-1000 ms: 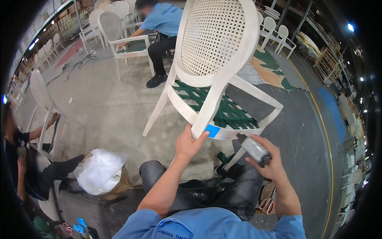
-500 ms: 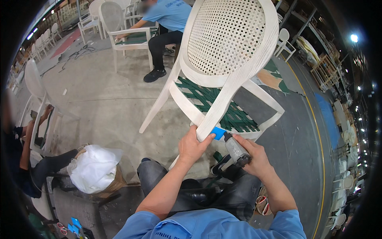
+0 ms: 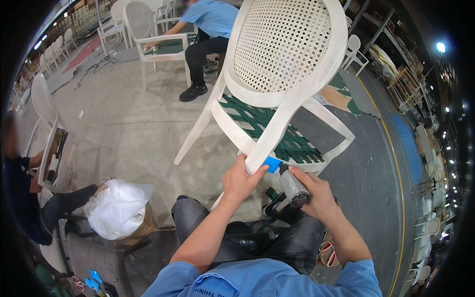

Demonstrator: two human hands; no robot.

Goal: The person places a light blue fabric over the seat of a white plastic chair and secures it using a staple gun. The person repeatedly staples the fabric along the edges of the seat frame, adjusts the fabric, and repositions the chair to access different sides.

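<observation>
Over concrete floor (image 3: pixel 143 143), left hand (image 3: pixel 239 180) holds chair (image 3: pixel 277 128), shirt (image 3: pixel 267 277) lettered

From far away I see a big grey concrete floor (image 3: pixel 143 136) with a long yellow painted line (image 3: pixel 399 173). On it lie tangled thin dark cords (image 3: pixel 105 61), a small white scrap (image 3: pixel 81 114) and a flat red strip (image 3: pixel 81 53), and a white wooden armchair with green seat straps (image 3: pixel 166 56) stands there.

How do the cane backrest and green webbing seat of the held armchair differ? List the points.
The cane backrest is off-white; the webbing seat is dark green.
The backrest has small, regular holes; the seat has wide straps with uneven gaps.
A rear post crosses in front of the seat; none crosses the backrest.
Both are openwork panels in the same whitish armchair frame.
</observation>
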